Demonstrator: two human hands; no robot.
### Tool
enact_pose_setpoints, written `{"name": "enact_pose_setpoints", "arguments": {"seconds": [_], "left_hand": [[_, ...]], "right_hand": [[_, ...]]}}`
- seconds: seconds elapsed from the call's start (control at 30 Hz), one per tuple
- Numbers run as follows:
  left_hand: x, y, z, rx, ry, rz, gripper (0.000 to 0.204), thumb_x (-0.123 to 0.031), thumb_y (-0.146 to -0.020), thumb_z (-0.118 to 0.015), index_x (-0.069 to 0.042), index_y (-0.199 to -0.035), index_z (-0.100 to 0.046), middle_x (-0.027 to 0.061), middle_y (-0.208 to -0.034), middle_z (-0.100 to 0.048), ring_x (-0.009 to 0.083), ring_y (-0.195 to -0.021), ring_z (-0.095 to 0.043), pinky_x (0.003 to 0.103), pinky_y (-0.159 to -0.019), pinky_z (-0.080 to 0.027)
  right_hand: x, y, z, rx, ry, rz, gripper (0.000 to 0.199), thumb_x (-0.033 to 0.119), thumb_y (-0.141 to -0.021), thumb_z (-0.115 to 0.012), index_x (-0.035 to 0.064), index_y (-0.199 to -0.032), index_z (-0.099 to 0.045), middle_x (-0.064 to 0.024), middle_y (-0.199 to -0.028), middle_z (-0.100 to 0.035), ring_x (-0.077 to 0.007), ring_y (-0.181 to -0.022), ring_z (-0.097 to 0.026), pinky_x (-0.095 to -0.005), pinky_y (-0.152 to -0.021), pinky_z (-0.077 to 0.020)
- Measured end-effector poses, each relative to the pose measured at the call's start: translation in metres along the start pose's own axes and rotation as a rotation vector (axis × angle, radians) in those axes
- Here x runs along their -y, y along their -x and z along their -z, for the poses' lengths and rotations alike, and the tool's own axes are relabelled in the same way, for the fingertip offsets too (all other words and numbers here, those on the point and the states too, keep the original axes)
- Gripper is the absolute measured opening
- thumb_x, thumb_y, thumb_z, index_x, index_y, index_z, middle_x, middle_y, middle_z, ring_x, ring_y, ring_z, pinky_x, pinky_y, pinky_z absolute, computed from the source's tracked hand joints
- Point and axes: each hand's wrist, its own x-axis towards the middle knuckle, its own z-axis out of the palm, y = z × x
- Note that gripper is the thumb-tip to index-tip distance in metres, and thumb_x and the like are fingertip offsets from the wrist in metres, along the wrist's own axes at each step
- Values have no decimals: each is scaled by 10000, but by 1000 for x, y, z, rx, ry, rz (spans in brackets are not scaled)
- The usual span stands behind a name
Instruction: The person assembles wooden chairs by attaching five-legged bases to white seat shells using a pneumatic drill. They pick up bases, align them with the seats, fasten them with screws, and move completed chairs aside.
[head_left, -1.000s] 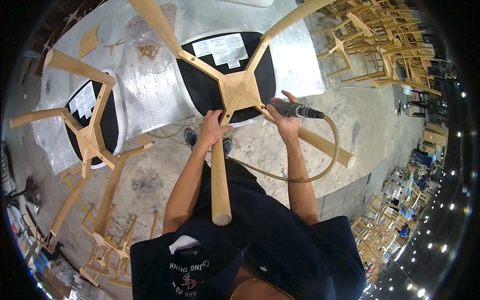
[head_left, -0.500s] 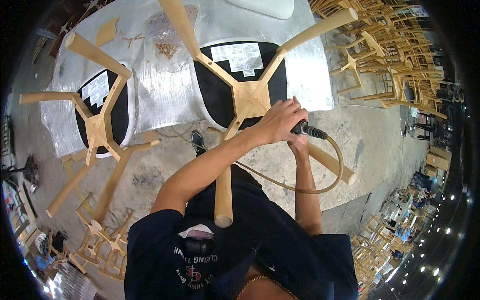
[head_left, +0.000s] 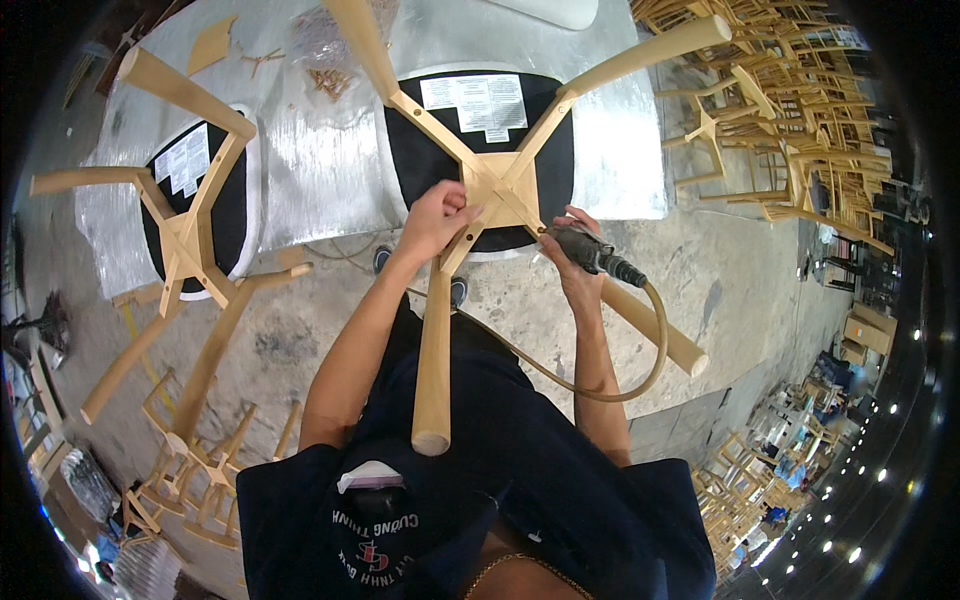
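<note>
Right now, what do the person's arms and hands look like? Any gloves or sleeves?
No gloves: the left hand and right hand are bare, and so are both forearms. The short sleeves of a dark navy shirt stop above the elbows. No watch or rings show.

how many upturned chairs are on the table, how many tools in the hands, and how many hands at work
upturned chairs on the table: 2, the near chair and the far chair
air tool with hose: 1, held in the right hand
hands at work: 2, with the left hand resting on the near chair's wooden frame
total: 5
</note>
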Motion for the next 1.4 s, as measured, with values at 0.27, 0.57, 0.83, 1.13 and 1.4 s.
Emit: {"name": "enact_pose_setpoints", "arguments": {"seconds": [0.27, 0.57, 0.83, 1.13, 1.4], "left_hand": [[60, 17, -25, 66, -358, 1, 871, -353, -610, -935, 19, -1349, -666, 226, -1285, -607, 403, -1227, -576, 433, -1075, -484], [63, 24, -33, -79, -245, -37, 757, -235, -619, -873, 16, -1309, -693, 187, -1203, -645, 392, -1153, -606, 429, -1029, -504], [55, 24, -33, -73, -242, 2, 694, -178, -618, -893, -8, -1268, -721, 173, -1126, -640, 347, -1005, -655, 398, -891, -553], [52, 26, -37, -111, -327, -63, 686, -208, -623, -892, -6, -1257, -727, 129, -1092, -656, 269, -847, -659, 359, -796, -563], [45, 24, -35, -115, -342, 12, 684, -220, -620, -905, -56, -1261, -731, 89, -1069, -649, 235, -846, -656, 359, -788, -557]], "right_hand": [[-5, -6, 20, 137, 192, 102, 529, -23, -855, -844, 61, -1333, -632, -88, -1193, -686, -163, -1062, -673, -320, -956, -547], [2, -10, 22, 122, 167, -42, 536, -22, -867, -818, 53, -1359, -620, -104, -1229, -689, -192, -1109, -681, -339, -1011, -545], [35, -30, 28, 46, 337, 451, 536, -37, -872, -816, 36, -1348, -582, -124, -1193, -720, -218, -1123, -693, -377, -1017, -547], [49, -222, 12, -390, -399, 169, 473, -58, -789, -794, -10, -1223, -612, -130, -966, -722, -214, -859, -708, -343, -827, -603], [12, -245, 13, -378, -311, 156, 462, -21, -789, -808, 36, -1215, -639, -117, -968, -716, -211, -807, -732, -352, -693, -640]]}}
